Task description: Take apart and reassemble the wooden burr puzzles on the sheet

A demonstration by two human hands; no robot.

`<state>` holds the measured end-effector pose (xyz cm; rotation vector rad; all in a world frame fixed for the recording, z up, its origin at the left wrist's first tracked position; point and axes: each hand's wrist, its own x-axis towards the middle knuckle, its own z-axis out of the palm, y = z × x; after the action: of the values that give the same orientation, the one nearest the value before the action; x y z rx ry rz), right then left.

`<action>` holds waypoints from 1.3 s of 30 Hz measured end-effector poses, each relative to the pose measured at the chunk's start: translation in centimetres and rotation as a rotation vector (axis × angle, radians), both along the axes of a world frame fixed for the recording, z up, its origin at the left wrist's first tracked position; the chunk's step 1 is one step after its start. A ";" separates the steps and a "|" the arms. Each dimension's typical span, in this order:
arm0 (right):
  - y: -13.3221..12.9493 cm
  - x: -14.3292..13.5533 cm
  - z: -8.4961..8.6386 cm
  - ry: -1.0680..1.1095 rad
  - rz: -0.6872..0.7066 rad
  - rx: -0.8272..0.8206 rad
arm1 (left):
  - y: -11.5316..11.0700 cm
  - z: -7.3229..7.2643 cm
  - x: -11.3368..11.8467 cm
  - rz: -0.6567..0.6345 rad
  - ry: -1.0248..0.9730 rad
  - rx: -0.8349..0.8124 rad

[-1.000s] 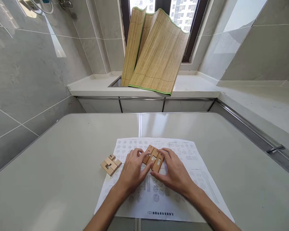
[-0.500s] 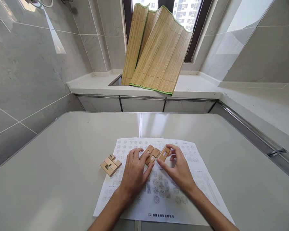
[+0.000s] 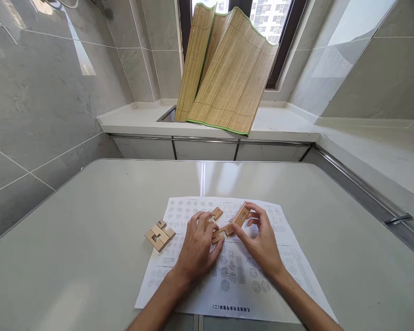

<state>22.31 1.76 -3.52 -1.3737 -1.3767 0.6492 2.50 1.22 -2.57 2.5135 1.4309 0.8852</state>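
Note:
My right hand (image 3: 262,239) pinches a flat wooden puzzle piece (image 3: 240,215) between thumb and fingers, tilted above the printed sheet (image 3: 272,294). Its near end is close to a notched wooden puzzle piece (image 3: 221,233); whether they touch I cannot tell. My left hand (image 3: 200,243) is closed with thumb and index finger at that notched piece. Another notched piece (image 3: 217,213) shows behind the left fingers, partly covered by them. To the left, several light wooden pieces (image 3: 159,235) lie together in a cluster, one marked with a 3, at the sheet's left edge.
The sheet lies on a pale glossy table (image 3: 72,239) with a seam down its middle. Beyond the table is a white ledge (image 3: 131,122) with a folded bamboo mat (image 3: 227,78) leaning at the window. Tiled walls (image 3: 55,101) stand on both sides.
My right hand has raised and turned its piece so it stands longer and steeper. The notched piece by my left hand has swung apart from the one behind it.

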 end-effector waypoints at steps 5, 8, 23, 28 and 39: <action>0.0 0.1 -0.1 0.072 0.008 -0.005 | 0.0 -0.4 0.1 -0.049 0.050 -0.003; 0.0 0.2 0.1 0.165 0.017 -0.029 | 0.0 -0.1 0.2 -0.072 0.030 0.000; 0.2 1.1 1.1 0.841 0.538 -0.244 | -0.8 1.6 1.3 -0.138 -0.965 -0.989; 0.2 1.5 1.4 0.916 0.616 -0.263 | -0.8 1.3 1.3 -0.143 -1.060 -1.069; 0.6 2.2 1.5 0.648 0.641 -0.225 | -0.5 1.5 1.4 -0.128 -1.157 -1.156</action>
<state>24.54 2.35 -2.04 -0.7396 -1.2050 1.5570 3.86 0.69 -1.09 0.9083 0.8711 0.8387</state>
